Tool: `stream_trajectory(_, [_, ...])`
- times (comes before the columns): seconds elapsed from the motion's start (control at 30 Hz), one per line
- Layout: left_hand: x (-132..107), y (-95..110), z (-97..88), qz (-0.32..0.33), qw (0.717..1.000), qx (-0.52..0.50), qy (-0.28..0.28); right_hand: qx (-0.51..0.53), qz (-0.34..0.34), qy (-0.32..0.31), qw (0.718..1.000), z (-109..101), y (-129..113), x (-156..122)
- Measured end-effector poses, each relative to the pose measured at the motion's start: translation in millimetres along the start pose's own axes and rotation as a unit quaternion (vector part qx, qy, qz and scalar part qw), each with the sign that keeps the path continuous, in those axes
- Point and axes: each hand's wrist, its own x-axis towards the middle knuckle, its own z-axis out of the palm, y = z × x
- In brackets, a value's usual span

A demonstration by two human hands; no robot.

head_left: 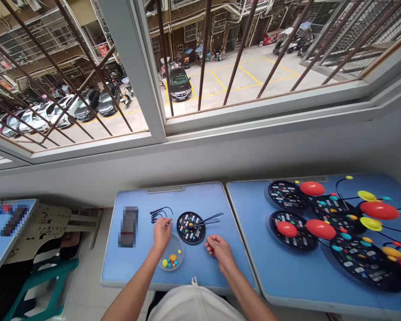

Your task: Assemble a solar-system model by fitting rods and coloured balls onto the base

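My left hand [162, 234] is over the upper rim of a clear round bowl [182, 243], close to a bunch of curved black rods [157, 215]. Its fingertips are drawn together; whatever they may hold is too small to make out. In the bowl lie several small balls, among them a yellow ball [165, 263] and an orange ball [173, 257]. A round black base [187, 234] with printed labels and coloured dots sits between my hands, with thin black rods [207, 219] sticking out to the right. To its lower right, my right hand [218, 252] is closed in a pinch, its contents hidden.
On the right-hand blue table [280, 281] stand several black discs [294, 232] with red balls [321, 229], small coloured balls and rods jutting out. A blurred dark object [128, 226] lies at the left. Behind is a barred window [254, 107]; a green stool [50, 290] stands lower left.
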Motion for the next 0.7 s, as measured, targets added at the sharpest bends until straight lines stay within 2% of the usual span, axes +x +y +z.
stream_trajectory(0.1, [18, -32, -31.4, -0.087, 0.994, 0.043, 0.048, -0.009, 0.006, 0.009, 1.0, -11, 0, -5])
stream_trajectory(0.17, [32, -47, -44.6, -0.126, 0.989, 0.065, 0.05, -0.013, 0.01, 0.013, 1.0, -15, 1, -8])
stream_trajectory(0.23, [44, -55, -49.6, -0.143, 0.986, 0.075, 0.034, -0.015, 0.011, 0.014, 1.0, -16, 2, -11])
stream_trajectory(0.37, [58, -58, -45.1, -0.155, 0.985, 0.07, -0.013, -0.017, 0.009, 0.009, 1.0, -13, 0, -15])
stream_trajectory(0.5, [63, -57, -44.6, -0.167, 0.984, 0.043, -0.036, -0.016, 0.003, 0.004, 1.0, -12, -5, -20])
stream_trajectory(0.6, [65, -58, -51.9, -0.18, 0.983, 0.004, -0.037, -0.016, -0.002, -0.004, 1.0, -11, -8, -26])
stream_trajectory(0.7, [61, -53, -59.1, -0.191, 0.98, -0.062, -0.014, -0.019, -0.008, -0.023, 1.0, -8, -12, -32])
